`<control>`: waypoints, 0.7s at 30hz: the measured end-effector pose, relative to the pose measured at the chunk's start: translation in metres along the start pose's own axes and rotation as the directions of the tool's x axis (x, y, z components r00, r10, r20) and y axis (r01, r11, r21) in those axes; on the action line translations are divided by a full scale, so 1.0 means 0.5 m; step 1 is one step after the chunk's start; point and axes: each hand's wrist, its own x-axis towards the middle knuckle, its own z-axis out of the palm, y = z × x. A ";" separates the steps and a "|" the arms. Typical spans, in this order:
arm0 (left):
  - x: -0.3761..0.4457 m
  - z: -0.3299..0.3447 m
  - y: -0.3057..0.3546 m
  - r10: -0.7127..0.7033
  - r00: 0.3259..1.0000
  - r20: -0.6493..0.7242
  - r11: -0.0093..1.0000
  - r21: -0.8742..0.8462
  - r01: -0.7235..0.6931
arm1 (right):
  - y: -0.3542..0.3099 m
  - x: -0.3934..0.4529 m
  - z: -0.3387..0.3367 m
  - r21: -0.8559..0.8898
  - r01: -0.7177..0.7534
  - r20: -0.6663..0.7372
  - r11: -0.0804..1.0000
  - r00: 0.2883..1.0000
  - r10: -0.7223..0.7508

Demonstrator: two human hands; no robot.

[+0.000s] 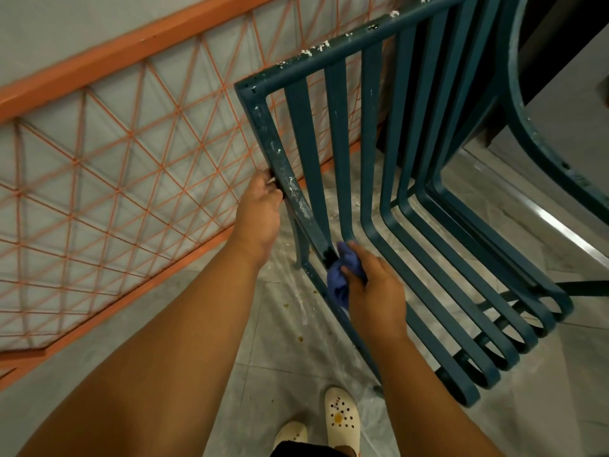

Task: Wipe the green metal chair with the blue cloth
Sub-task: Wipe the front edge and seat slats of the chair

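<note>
Gripping the chair frame [290, 179], left hand [260, 209]; right hand [375, 291] clutches blue cloth [339, 278].

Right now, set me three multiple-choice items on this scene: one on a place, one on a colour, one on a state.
1. Where does the right hand press the blue cloth?
A. top rail
B. side bar of the green metal chair, near the seat bend
C. floor

2. What colour is the lattice railing?
A. orange
B. white
C. black

3. What is the left hand doing?
A. hanging free
B. gripping the chair's side bar
C. holding a cloth

Answers:
1 B, the cloth sits bunched on the bar where back meets seat.
2 A, its frame and wires are orange.
3 B, its fingers curl round the bar above the cloth.
</note>
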 end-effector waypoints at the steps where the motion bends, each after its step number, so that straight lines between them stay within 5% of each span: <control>1: -0.001 0.001 -0.001 0.002 1.000 0.005 1.000 -0.005 -0.002 | -0.012 0.003 0.011 0.001 0.072 -0.030 0.997 0.997 -0.072; 3: -0.005 0.003 -0.003 0.025 0.999 0.023 0.999 -0.029 -0.024 | -0.037 0.010 0.040 -0.085 0.192 0.029 0.978 0.981 -0.190; 7: -0.012 0.000 0.000 0.048 0.999 0.026 0.996 -0.081 -0.046 | -0.034 0.011 0.078 -0.275 0.208 0.168 0.939 0.972 -0.166; 10: -0.009 -0.008 0.003 0.021 0.999 0.033 0.996 -0.083 -0.018 | -0.055 0.039 0.076 0.068 0.043 0.031 0.997 0.999 -0.045; 13: -0.011 -0.009 0.008 0.030 0.999 0.045 0.991 -0.129 -0.024 | -0.110 0.091 0.099 0.200 0.110 -0.001 0.974 0.994 -0.112; 16: -0.009 -0.011 0.023 0.098 0.994 0.055 0.982 -0.169 -0.088 | -0.134 0.109 0.125 -0.029 0.332 0.126 0.943 0.937 -0.326; 21: 0.001 -0.014 0.049 0.089 0.996 0.012 0.977 -0.194 -0.085 | -0.076 0.084 0.101 -0.109 0.289 0.187 0.951 0.946 -0.266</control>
